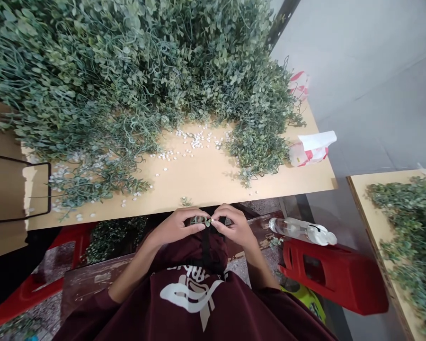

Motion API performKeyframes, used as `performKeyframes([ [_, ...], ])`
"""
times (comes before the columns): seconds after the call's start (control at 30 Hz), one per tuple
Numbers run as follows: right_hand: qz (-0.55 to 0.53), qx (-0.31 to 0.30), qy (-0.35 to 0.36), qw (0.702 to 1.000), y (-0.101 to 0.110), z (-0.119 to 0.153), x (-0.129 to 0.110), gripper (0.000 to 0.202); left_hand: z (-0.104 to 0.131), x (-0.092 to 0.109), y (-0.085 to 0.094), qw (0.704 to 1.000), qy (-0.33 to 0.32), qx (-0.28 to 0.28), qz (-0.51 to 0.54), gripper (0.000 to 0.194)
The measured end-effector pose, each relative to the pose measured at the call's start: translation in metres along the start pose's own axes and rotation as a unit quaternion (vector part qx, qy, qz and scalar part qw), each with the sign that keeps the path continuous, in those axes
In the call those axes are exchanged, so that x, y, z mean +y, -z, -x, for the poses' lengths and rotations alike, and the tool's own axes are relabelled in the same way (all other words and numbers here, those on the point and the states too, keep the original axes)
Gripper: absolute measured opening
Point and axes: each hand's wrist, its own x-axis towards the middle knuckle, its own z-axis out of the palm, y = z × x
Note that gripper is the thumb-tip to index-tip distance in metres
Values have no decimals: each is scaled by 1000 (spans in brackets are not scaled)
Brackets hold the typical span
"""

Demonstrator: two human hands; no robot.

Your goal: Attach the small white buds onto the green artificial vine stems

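Observation:
Close to my body, just off the table's front edge, both hands meet over a small artificial leaf sprig (pixel 208 221). My left hand (pixel 181 223) pinches the sprig between thumb and fingers. With thumb and index finger, my right hand (pixel 233 223) grips a tiny pale piece (pixel 212 220) at the sprig's tip; it looks like one of the small white beads, though the fingers partly cover it. Another small sprig (pixel 186 201) lies at the table edge beyond my left hand. Loose white beads (pixel 198 140) are scattered over the table farther off.
A large heap of artificial greenery (pixel 145 61) covers the back of the wooden table (pixel 195 175). A red-and-white plastic packet (pixel 310 149) sits at its right end. To the right, a clear bottle (pixel 298 230) rests on a red stool (pixel 337 274). A black wire frame (pixel 49 189) stands left.

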Motion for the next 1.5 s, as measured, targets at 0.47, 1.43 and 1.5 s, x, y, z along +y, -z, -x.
performKeyframes([
  [0.47, -12, -12, 38, 999, -14, -6, -2, 7, 5, 2, -6, 999, -18, 44, -15, 27],
  [1.43, -102, -44, -42, 993, -5, -13, -2, 6, 2, -8, -15, 989, -48, 82, 112, 24],
  [1.5, -94, -54, -53, 993, 6, -15, -2, 6, 0, -10, -11, 980, -77, 103, 151, 29],
])
